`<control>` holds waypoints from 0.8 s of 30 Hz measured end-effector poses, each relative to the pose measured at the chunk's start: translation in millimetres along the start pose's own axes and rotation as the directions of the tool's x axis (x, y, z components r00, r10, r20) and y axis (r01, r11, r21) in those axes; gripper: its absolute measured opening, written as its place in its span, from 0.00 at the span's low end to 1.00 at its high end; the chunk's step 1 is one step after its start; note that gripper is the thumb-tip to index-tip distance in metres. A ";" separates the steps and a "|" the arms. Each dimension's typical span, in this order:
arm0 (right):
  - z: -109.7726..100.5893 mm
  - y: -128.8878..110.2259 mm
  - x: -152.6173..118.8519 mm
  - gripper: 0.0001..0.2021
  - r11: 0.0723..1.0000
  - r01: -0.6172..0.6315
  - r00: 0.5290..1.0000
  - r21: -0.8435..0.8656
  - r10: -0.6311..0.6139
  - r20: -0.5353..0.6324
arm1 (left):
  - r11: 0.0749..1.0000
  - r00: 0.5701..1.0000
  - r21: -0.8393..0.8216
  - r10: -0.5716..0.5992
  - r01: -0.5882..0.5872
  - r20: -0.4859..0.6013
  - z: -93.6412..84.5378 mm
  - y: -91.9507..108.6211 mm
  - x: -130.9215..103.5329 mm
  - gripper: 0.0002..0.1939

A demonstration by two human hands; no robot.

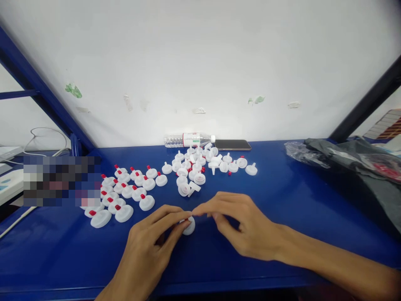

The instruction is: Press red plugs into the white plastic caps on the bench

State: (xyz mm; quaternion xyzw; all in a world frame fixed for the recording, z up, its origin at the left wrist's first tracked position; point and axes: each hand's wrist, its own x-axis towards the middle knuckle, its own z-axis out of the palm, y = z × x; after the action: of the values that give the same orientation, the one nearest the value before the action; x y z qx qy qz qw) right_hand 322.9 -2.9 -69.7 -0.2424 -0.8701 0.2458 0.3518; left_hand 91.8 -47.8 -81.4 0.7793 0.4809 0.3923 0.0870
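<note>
Between the thumb and index finger of my left hand (153,240) is a round white plastic cap (189,228) with a red tip on its spout. The cap rests on the blue table, partly hidden by those fingers. My right hand (239,223) reaches in from the right, its index finger stretched out to the cap's top beside my left fingertip. Its thumb stands apart from that finger, and I see nothing held between them. Left of my hands stand several white caps with red tips (124,212). Beyond lies a heap of white caps (199,179), mostly untipped, with small red pieces among them.
A clear plastic bottle (191,139) lies along the wall behind the heap, with a dark phone (233,145) beside it. Grey and clear plastic bags (332,152) occupy the right side. Cables and a white device (11,184) are at the left. The blue table's (219,280) front edge is near me.
</note>
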 end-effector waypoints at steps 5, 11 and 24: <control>-3.5 9.1 2.4 0.20 0.969 -0.102 0.985 -0.227 0.067 -0.158 | 0.985 0.997 0.168 -0.040 0.051 -0.069 -1.1 -10.1 -4.5 0.07; -2.5 16.5 2.7 0.26 0.937 -0.087 0.989 -0.340 0.122 0.081 | 0.907 0.985 0.416 0.007 0.066 -0.172 -3.4 -15.4 -6.2 0.11; 0.5 19.8 -0.2 0.21 0.956 -0.077 0.995 -0.284 0.091 0.036 | 0.866 0.964 0.439 -0.158 0.239 -0.212 -4.2 -20.2 -3.0 0.17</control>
State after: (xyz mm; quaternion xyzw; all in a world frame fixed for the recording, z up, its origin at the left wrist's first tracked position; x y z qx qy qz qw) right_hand 327.6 12.0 -82.0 -0.3209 -0.8935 0.1394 0.2816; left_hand 74.4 -40.8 -90.5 0.6875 0.6437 0.3205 -0.1016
